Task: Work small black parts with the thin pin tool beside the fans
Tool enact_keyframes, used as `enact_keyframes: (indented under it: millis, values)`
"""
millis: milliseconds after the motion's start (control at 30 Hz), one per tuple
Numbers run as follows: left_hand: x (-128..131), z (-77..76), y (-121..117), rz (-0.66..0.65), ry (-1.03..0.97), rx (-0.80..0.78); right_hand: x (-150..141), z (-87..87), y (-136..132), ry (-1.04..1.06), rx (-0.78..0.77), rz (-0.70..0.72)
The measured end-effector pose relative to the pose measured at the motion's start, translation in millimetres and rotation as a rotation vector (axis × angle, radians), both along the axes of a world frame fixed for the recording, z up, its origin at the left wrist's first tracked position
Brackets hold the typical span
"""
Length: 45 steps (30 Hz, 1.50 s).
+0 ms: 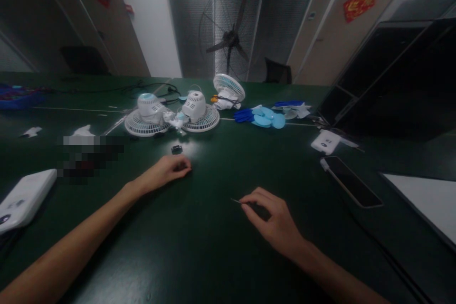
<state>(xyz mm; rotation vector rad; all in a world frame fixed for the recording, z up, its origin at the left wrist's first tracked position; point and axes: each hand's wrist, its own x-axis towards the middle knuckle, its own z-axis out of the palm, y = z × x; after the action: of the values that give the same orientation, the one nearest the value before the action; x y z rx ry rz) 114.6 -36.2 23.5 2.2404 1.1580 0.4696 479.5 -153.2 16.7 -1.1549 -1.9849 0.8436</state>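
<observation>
Thin metal rod (235,201) is pinched between thumb and index finger of the right hand (272,221), lower centre; free end pointed left. Left hand (167,170) is placed left of centre, fingers curled; whether tips are closed can't be told. Small black part (176,149) just beyond. Green bench (210,228) exposed between hands; far edge seen behind three white fans (195,107), upper centre. Caged fan (231,38) stood at top.
</observation>
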Motion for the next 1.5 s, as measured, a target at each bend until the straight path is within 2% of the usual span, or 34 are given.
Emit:
enact_keyframes:
  millis: [167, 267, 400, 567, 733, 833, 1133, 1500]
  values:
    - [-31, -23.3, 26, 0.473, -0.359, 0.128, 0, -0.1, 0, 0.003, 0.011, 0.001]
    - [-42, -33.5, 36, 0.606, -0.432, 0.172, 0, 0.0, 0, 0.007, 0.011, 0.003]
    - [-45, -38.2, 39, 0.615, -0.427, 0.150, 0, -0.6, 0, 0.004, 0.013, 0.011]
    - [-38, -33.6, 34, 0.633, -0.286, 0.207, 0, -1.5, 0, -0.017, 0.037, 0.006]
    - [-36, -30.1, 34, 0.529, -0.195, 0.284, 0, -1.9, 1, -0.017, 0.024, 0.007]
    - [-36, -30.6, 37, 0.494, -0.177, 0.262, 0, -1.8, 1, -0.003, 0.011, 0.008]
    - [-31, -25.1, 38, 0.620, -0.134, 0.130, -1, -1.1, 0, -0.006, -0.001, 0.015]
    - [-35, -28.0, 40, 0.606, -0.119, 0.137, -2, 0.0, 0, -0.004, 0.010, 0.018]
